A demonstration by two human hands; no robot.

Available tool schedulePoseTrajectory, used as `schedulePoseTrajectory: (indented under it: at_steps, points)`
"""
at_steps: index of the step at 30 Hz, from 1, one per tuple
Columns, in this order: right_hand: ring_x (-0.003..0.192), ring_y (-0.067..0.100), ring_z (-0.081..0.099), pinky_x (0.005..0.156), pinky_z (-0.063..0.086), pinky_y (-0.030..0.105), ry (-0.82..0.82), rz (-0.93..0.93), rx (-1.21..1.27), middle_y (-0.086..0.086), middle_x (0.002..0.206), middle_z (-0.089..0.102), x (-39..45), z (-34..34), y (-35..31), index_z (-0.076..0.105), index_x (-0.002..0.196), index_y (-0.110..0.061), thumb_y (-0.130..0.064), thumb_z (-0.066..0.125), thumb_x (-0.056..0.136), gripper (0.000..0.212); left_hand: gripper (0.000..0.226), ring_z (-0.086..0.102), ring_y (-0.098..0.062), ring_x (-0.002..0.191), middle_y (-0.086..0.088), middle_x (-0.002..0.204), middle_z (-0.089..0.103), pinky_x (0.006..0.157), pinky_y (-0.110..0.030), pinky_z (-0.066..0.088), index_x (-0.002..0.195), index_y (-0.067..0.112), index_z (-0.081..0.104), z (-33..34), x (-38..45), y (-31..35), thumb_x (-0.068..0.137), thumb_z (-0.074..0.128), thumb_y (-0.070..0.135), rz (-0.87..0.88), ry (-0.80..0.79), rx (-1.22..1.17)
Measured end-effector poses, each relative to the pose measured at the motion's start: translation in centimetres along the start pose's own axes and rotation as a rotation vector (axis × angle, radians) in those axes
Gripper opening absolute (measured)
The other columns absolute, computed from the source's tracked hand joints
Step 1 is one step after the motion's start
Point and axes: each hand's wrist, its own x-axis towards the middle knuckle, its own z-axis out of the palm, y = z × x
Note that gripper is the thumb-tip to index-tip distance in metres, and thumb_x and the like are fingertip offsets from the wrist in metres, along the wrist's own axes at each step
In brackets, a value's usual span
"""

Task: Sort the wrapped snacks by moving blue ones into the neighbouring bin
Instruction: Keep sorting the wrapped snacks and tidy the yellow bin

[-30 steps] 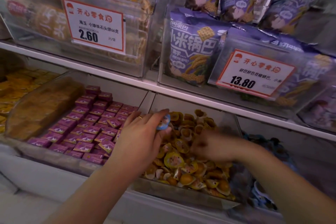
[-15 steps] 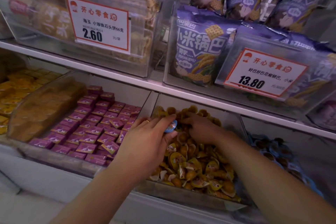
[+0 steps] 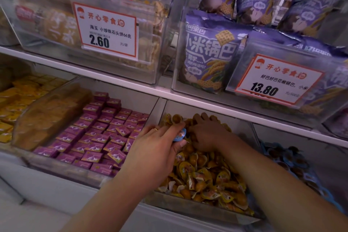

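My left hand (image 3: pixel 160 149) hovers over the left edge of the clear bin of yellow-wrapped snacks (image 3: pixel 209 177) and pinches one small blue-wrapped snack (image 3: pixel 179 134) between thumb and fingers. Deep at the back of that same bin, my right hand (image 3: pixel 205 133) lies palm down with its fingers buried among the yellow snacks; whether it holds anything is hidden. To the right stands the neighbouring bin with blue-wrapped snacks (image 3: pixel 290 164), partly hidden behind my right forearm.
A bin of purple square packets (image 3: pixel 98 135) sits left of the yellow one, with yellow packets (image 3: pixel 17 100) further left. The upper shelf (image 3: pixel 120 83) overhangs the bins' backs and carries clear boxes with price tags (image 3: pixel 105 30) and purple bags (image 3: pixel 209 58).
My right hand has moved from the middle of the yellow bin back and left, up to my left hand. My left hand has kept the blue snack, barely moving.
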Motion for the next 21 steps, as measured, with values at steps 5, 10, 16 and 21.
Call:
schedulePoseTrajectory:
  at_steps: [5, 10, 16, 21]
  points:
    - [0.124, 0.032, 0.04, 0.099, 0.036, 0.048, -0.04, 0.101, -0.06, 0.011, 0.139, 0.04, -0.5, 0.3, 1.4, 0.066, 0.117, -0.019, -0.074, 0.05, 0.079, 0.069, 0.049, 0.067, -0.022, 0.09, 0.003, 0.111, 0.071, 0.094, -0.042, 0.049, 0.134, 0.022, 0.057, 0.0, 0.0, 0.0, 0.1, 0.031, 0.045, -0.003, -0.005, -0.005]
    - [0.129, 0.034, 0.033, 0.109, 0.028, 0.051, -0.025, 0.115, -0.048, 0.008, 0.141, 0.04, -0.7, 0.8, 0.6, 0.068, 0.114, -0.02, -0.067, 0.055, 0.084, 0.057, 0.05, 0.068, -0.021, 0.089, 0.004, 0.109, 0.072, 0.095, -0.041, 0.049, 0.132, 0.022, 0.06, 0.1, 0.0, 0.1, 0.1, 0.031, 0.045, -0.009, -0.003, 0.008]
    - [0.132, 0.036, 0.025, 0.116, 0.02, 0.051, -0.013, 0.12, 0.161, 0.004, 0.148, 0.03, -0.9, 1.4, 0.1, 0.067, 0.118, -0.025, -0.05, 0.056, 0.088, 0.041, 0.048, 0.068, -0.019, 0.088, 0.004, 0.109, 0.073, 0.092, -0.038, 0.047, 0.13, 0.02, 0.061, 0.0, 0.0, 0.2, 0.1, 0.033, 0.043, -0.007, 0.009, 0.028]
    - [0.146, 0.037, 0.011, 0.12, 0.011, 0.052, 0.045, 0.138, 0.258, 0.004, 0.16, 0.019, -0.5, 2.0, -0.3, 0.061, 0.13, -0.033, -0.049, 0.052, 0.088, 0.045, 0.045, 0.068, -0.017, 0.085, 0.005, 0.107, 0.073, 0.09, -0.035, 0.047, 0.13, 0.021, 0.061, 0.0, 0.0, 0.4, 0.099, 0.036, 0.042, -0.007, 0.02, 0.041]
